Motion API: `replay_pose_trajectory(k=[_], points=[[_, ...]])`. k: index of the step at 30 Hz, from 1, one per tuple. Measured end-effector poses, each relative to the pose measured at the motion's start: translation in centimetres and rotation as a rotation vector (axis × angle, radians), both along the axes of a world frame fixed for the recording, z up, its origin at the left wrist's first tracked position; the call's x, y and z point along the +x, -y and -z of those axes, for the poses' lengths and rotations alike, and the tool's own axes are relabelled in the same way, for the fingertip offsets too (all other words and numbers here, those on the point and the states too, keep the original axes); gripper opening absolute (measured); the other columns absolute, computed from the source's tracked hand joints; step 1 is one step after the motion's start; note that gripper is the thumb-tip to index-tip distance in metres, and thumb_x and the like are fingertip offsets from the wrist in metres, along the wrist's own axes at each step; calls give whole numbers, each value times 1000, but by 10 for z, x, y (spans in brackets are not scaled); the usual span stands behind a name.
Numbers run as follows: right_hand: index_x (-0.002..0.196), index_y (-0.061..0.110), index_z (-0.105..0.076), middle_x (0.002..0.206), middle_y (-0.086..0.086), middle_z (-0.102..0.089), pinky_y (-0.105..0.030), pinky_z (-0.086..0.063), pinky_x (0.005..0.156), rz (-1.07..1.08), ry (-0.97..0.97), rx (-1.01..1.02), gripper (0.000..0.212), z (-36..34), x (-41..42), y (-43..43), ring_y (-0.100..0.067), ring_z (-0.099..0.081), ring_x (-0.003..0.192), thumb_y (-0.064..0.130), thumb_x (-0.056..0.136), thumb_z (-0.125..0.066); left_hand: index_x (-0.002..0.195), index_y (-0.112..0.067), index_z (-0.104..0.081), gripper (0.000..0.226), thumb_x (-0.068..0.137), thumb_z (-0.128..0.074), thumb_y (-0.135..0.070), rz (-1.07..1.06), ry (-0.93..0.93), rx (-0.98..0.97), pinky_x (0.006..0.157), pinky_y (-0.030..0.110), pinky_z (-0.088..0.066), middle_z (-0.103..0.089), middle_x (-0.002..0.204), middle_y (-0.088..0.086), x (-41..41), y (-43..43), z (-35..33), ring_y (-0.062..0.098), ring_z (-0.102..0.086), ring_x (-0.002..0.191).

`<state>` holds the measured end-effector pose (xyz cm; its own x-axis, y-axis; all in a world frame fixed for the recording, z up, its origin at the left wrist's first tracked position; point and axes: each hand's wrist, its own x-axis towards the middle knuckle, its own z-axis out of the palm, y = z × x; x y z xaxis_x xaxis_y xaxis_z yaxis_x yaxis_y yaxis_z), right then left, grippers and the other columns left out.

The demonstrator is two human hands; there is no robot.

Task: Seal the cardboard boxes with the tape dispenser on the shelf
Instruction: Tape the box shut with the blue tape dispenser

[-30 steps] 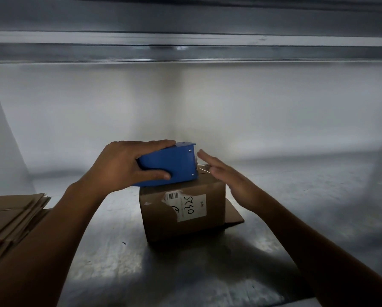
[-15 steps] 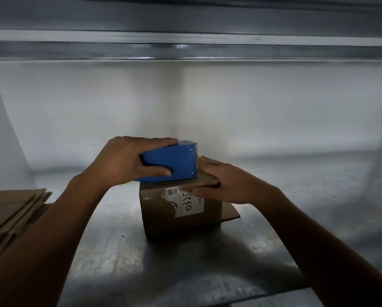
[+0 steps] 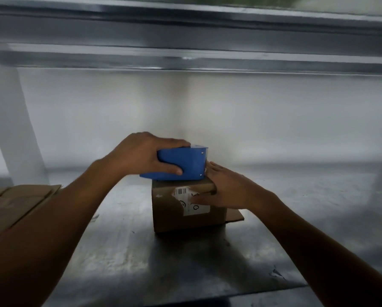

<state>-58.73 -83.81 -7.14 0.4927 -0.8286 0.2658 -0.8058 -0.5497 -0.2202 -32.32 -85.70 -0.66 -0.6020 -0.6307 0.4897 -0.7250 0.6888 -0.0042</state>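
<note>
1. Location: the cardboard box (image 3: 185, 216) stands on the metal shelf (image 3: 141, 267), near the middle of the view. The blue tape dispenser (image 3: 185, 165) rests on the box top, overhanging its left edge slightly.
2. Left hand (image 3: 141, 158): it grips the dispenser body. The fingers are curled over the top and the thumb is pressed against the near side.
3. Right hand (image 3: 227, 187): the fingers lie extended on the box top, touching or just beside the dispenser's right end. The thumb is laid across the front face, over the white label (image 3: 194, 202). The hand presses the box and encloses nothing.
4. Handling, box: it is small and judged light, so it is likely to slide on the smooth shelf when the dispenser is drawn across it. Bracing is required. The walls and edges should be stiff and the flap centres softer, so pressure is best applied near an edge, as the right hand does.
5. Handling, dispenser: the shell appears rigid and smooth. It is best held around the body, away from the right end, where a cutter would presumably sit. The right fingers are close to that end, which is a hazard.
6. Appearance: the box is plain brown, with a barcode and handwritten marks on the label. The front face is creased or torn left of the label. A loose flap (image 3: 235, 216) projects at the lower right. Tape cannot be made out.
7. Other: flattened cardboard (image 3: 19, 202) lies at the left.
</note>
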Motion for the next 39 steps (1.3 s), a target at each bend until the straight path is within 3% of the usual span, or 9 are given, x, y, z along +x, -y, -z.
replay_pose_trajectory(k=[5,14,18,21,23,25,28,32,39], points=[[163,28,-6,170,6,-7,-45,-26,120,151,-188,74,121,2,-1,1,-15,-14,155,97,67,-35,120,-81,-41,66,57,-46,-102,24,45,111,72,13,-41,-54,95,-56,17,-8,-27,-23,-56,90],[161,32,-7,170,11,-4,-48,-32,116,152,-184,6,122,2,-5,0,-9,-10,155,105,63,-22,121,-60,-64,57,69,-72,-82,29,-20,365,84,31,-61,-72,111,-28,99,-15,-44,-1,-72,94],[160,31,-2,167,8,-22,-38,-40,108,145,-133,34,127,2,-4,-1,-12,-34,145,104,61,-31,121,-55,-67,52,73,-74,-75,18,-77,414,86,34,-61,-72,114,-24,106,-20,-27,3,-72,97],[156,40,12,151,3,-49,-29,-45,85,109,-93,106,121,-7,-4,-2,-9,-53,107,94,68,-50,120,-54,-68,49,75,-74,-71,11,-122,410,88,35,-61,-73,113,-24,104,-25,-22,3,-72,97],[156,41,14,156,2,-43,-30,-43,94,98,-154,126,116,-21,1,-5,-13,-52,118,93,72,-47,119,-57,-67,47,75,-72,-73,-11,-100,378,88,35,-60,-72,111,-27,103,-29,-23,0,-71,96],[159,37,12,169,6,-16,-31,-22,118,60,-191,61,113,-32,10,-9,-12,-19,152,93,76,-40,118,-58,-67,47,75,-71,-74,-25,-86,362,89,36,-60,-72,110,-28,102,-30,-24,0,-71,95],[160,36,11,168,16,8,-26,0,121,-58,-173,-16,105,-36,36,-19,8,13,143,90,82,-34,119,-58,-66,48,74,-71,-75,-25,-104,356,88,32,-59,-72,110,-29,101,-32,-24,-1,-70,96],[161,39,1,169,13,4,-40,-13,122,-48,-190,37,92,-28,67,-19,-8,0,155,85,88,-31,123,-61,-63,57,70,-75,-75,-40,-173,363,93,23,-51,-68,118,-33,103,-30,-17,-7,-66,106],[162,30,-8,170,5,-14,-40,-22,122,-21,-266,-84,86,-8,71,-17,-21,-20,154,78,94,-28,138,-71,-38,58,86,-62,-65,-103,-143,360,110,12,-26,-36,140,-52,107,-30,0,-27,-33,130]])
